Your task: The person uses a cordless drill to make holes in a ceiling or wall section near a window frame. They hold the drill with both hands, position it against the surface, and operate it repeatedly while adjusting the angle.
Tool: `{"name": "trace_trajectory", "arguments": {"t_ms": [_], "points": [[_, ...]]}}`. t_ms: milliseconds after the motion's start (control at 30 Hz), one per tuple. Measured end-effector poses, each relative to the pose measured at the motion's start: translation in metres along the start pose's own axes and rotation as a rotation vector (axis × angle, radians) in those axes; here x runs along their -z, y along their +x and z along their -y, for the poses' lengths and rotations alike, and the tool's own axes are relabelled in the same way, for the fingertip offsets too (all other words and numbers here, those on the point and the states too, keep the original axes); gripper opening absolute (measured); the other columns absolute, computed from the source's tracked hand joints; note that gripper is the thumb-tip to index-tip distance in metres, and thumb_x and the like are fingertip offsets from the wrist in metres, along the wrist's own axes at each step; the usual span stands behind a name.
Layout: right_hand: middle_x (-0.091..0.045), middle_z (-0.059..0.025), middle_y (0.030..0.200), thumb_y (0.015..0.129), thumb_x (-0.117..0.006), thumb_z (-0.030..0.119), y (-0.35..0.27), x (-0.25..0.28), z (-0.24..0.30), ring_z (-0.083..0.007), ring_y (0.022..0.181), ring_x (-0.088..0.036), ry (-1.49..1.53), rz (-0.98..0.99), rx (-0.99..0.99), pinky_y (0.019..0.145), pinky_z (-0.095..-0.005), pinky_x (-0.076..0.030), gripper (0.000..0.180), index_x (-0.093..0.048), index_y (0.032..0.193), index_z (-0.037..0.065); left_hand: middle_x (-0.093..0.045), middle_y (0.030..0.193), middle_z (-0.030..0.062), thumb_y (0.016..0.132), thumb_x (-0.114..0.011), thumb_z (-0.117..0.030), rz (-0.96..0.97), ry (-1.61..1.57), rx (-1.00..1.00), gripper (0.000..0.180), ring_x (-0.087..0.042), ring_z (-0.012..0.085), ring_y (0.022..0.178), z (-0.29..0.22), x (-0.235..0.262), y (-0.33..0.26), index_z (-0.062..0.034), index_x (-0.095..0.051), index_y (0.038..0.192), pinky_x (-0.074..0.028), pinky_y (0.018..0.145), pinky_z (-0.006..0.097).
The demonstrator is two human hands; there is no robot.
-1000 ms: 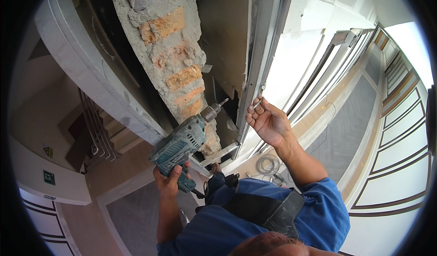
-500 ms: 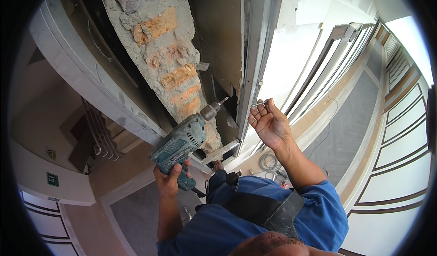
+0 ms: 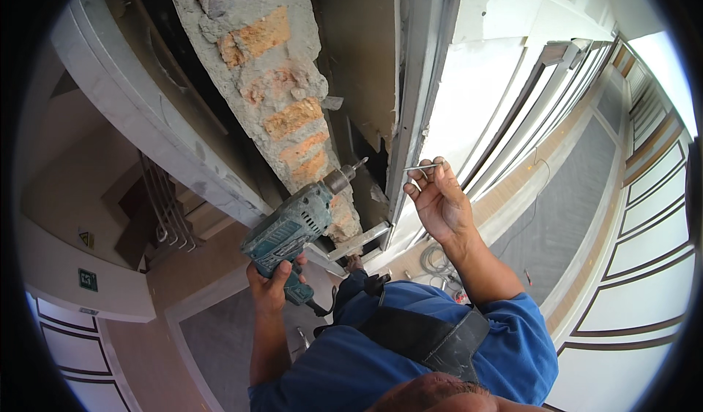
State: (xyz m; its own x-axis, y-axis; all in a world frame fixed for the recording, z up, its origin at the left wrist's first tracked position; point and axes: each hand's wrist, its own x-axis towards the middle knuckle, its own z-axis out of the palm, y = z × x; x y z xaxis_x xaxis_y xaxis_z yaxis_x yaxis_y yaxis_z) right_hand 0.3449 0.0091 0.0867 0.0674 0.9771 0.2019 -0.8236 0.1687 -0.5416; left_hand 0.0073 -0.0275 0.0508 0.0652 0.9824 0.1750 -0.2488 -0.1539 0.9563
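Nearest the camera, my blue shirt [image 3: 439, 353] and a dark strap [image 3: 432, 335] across it fill the lower edge, both forearms reaching away from it. My left hand [image 3: 274, 284] is wrapped tight around the grip of a teal drill [image 3: 293, 229], fingers closed on the handle; the drill tilts with its chuck and bit [image 3: 356, 166] aimed at the dark gap beside the broken brick wall [image 3: 271, 90]. The bit's tip sits just short of the gap; I cannot tell whether it touches anything. My right hand [image 3: 439, 203] is raised just right of the drill, thumb and fingertips pinched on a thin metal screw [image 3: 423, 167] held level against the edge of a grey metal frame [image 3: 414, 97]. The rest of that palm is open toward me.

Beyond the hands, the wall shows orange bricks in rough grey mortar, its plaster stripped. A short pale metal strip [image 3: 359, 241] lies below the drill, near the foot of the frame.

A coil of cable [image 3: 438, 260] lies on the floor [image 3: 556, 185], which is grey with tan borders and runs away to the right beside a row of pale panels. At far left, a small green square sign [image 3: 88, 279] is fixed to a cream wall, with a small yellow triangular label [image 3: 86, 239] above it. A curved white ledge [image 3: 139, 119] sweeps past the bricks.
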Motion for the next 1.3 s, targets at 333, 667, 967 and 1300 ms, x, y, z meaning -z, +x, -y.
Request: {"name": "trace_trajectory", "arguments": {"t_ms": [333, 667, 967, 1300], "points": [[-0.069, -0.0070, 0.120, 0.100, -0.064, 0.012, 0.012, -0.006, -0.004, -0.0220, 0.111, -0.066, 0.057, 0.129, 0.038, 0.091, -0.0380, -0.055, 0.017, -0.064, 0.117, 0.013, -0.071, 0.101, 0.0212, 0.091, -0.074, -0.019, -0.033, -0.004, 0.012, 0.046, -0.071, 0.0248, 0.085, 0.000, 0.006, -0.002, 0.0074, -0.058, 0.125, -0.061, 0.054, 0.033], [-0.068, -0.0031, 0.104, 0.100, -0.066, 0.022, 0.012, 0.028, 0.011, -0.0183, 0.103, -0.063, -0.078, -0.161, 0.063, 0.089, -0.0354, -0.049, 0.020, -0.060, 0.117, 0.015, -0.072, 0.098, 0.0169, 0.089, -0.078, -0.018, -0.038, -0.034, 0.038, 0.043, -0.071, 0.0219, 0.084, -0.006, 0.003, -0.003, 0.0070, -0.063, 0.120, -0.060, 0.057, 0.032], [-0.067, -0.0023, 0.106, 0.100, -0.066, 0.019, -0.008, 0.112, 0.001, -0.0159, 0.100, -0.064, -0.281, -0.442, -0.062, 0.086, -0.0330, -0.051, 0.035, -0.057, 0.131, 0.008, -0.072, 0.100, 0.0159, 0.087, -0.081, -0.022, -0.056, 0.041, 0.051, 0.047, -0.071, 0.0211, 0.086, -0.004, 0.010, -0.004, 0.0062, -0.062, 0.120, -0.060, 0.060, 0.031], [-0.072, -0.0067, 0.105, 0.096, -0.069, 0.012, -0.017, 0.228, -0.093, -0.0158, 0.088, -0.067, -0.599, -0.631, -0.484, 0.077, -0.0314, -0.052, 0.032, -0.063, 0.126, 0.003, -0.069, 0.107, 0.0216, 0.089, -0.076, -0.016, -0.092, 0.084, 0.047, 0.053, -0.072, 0.0273, 0.089, 0.008, 0.025, -0.015, 0.0063, -0.053, 0.131, -0.061, 0.058, 0.034]]}}
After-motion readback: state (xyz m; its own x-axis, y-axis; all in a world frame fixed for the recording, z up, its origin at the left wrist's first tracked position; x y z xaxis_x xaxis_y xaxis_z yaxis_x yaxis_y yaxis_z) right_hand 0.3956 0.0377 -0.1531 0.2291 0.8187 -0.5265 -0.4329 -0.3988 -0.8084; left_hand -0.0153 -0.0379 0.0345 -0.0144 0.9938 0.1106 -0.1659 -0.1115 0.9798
